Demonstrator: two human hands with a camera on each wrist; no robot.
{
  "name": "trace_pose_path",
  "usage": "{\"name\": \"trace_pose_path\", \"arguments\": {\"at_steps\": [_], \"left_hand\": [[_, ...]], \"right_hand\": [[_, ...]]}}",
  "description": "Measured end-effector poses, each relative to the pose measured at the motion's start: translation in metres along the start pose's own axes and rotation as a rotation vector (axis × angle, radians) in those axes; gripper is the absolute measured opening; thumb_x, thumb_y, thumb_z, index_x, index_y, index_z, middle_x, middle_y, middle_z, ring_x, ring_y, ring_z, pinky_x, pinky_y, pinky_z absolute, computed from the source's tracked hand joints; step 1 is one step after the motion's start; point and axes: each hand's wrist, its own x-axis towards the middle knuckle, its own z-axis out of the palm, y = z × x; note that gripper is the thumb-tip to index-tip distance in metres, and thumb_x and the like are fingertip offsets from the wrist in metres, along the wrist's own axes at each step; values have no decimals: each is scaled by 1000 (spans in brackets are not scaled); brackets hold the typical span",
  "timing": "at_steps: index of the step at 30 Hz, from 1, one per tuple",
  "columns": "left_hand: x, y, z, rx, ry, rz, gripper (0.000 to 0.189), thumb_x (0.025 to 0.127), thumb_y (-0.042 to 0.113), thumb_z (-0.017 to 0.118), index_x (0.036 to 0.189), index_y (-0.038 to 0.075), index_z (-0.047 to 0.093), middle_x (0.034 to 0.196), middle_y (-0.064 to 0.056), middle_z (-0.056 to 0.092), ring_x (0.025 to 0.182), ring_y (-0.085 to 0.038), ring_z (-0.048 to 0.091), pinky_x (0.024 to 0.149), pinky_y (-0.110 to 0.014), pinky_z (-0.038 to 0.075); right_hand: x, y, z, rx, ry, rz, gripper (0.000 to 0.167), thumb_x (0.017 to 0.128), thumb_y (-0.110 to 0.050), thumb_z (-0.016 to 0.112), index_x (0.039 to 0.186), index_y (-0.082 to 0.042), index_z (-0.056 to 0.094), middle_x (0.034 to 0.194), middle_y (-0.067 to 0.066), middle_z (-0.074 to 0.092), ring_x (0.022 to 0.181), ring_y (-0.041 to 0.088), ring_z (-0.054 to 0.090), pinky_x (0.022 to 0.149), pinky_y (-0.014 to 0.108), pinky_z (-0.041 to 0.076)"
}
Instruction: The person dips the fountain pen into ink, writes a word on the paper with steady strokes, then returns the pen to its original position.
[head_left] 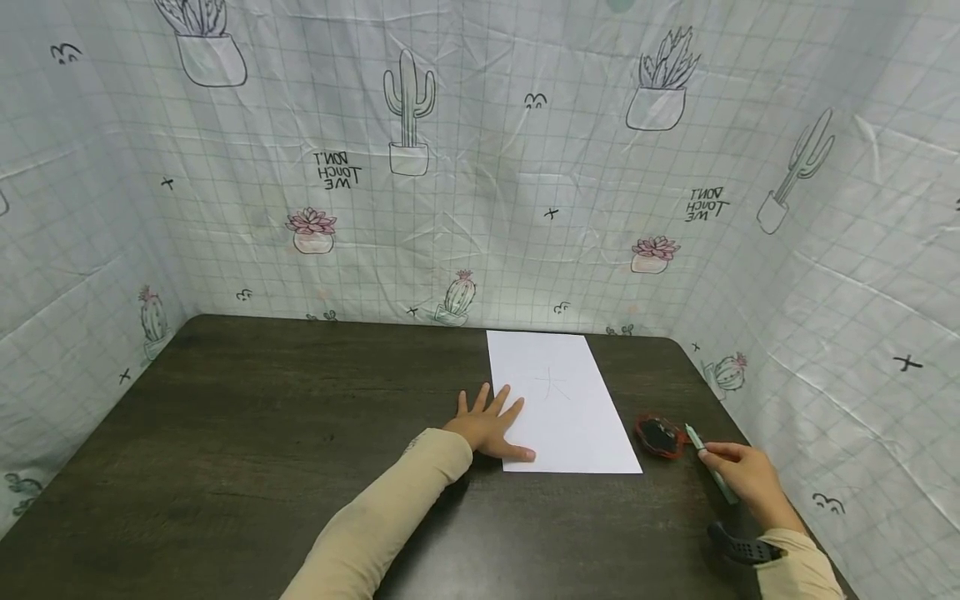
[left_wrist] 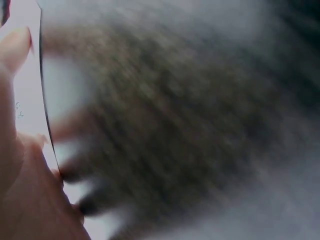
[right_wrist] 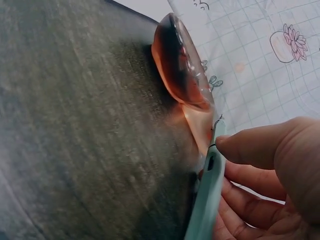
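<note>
A white sheet of paper (head_left: 570,417) with faint thin drawn lines lies on the dark table. My left hand (head_left: 487,429) rests with spread fingers over its left edge; the left wrist view catches the thumb (left_wrist: 15,50) and part of the palm beside the sheet. Over at the right, the right hand (head_left: 746,475) pinches a pale green pen (head_left: 722,483) between thumb and fingers, its tip angled away from me. Just beyond the pen is a red, translucent-rimmed thing with a dark rounded face (head_left: 660,436) and a short handle, which the pen overlaps in the right wrist view.
The dark wooden table (head_left: 262,433) is enclosed by a white gridded cloth (head_left: 480,192) printed with cacti, behind it and along both sides. A black watch band (head_left: 742,546) circles the right wrist. The table's right edge runs close by the right hand.
</note>
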Motion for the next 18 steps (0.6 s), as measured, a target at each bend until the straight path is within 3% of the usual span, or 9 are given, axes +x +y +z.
{"name": "trace_pose_path", "arguments": {"at_steps": [7,11,15,18], "left_hand": [[6,-1,-8,-40,28,-1,91,85,71,49,156,31,8,162,-1,-5,147,-35,-5,112,-63,-2],[7,-10,-22,-47,52,0,91,85,73,47,155,32,5,162,-1,-5,147,-36,-4,111,-64,-4],[1,-25,-40,-27,91,7,91,85,73,45,155,34,2,162,0,-6,147,-37,-4,110,-66,-7],[-12,-41,-56,-15,137,6,91,85,74,44,155,35,0,162,1,-8,146,-37,-7,108,-67,-10]], "right_hand": [[4,-10,-9,17,38,-31,54,100,-33,49,124,15,54,123,36,54,111,50,51,81,49,48],[8,-26,-19,-12,100,-126,55,101,-36,45,128,12,53,126,36,52,110,51,51,81,54,47],[9,-49,-31,-17,132,-240,56,102,-38,44,135,6,49,131,35,50,115,52,48,83,59,45],[8,-69,-38,-26,126,-309,57,102,-38,43,144,0,40,140,35,40,121,56,41,88,65,40]]}}
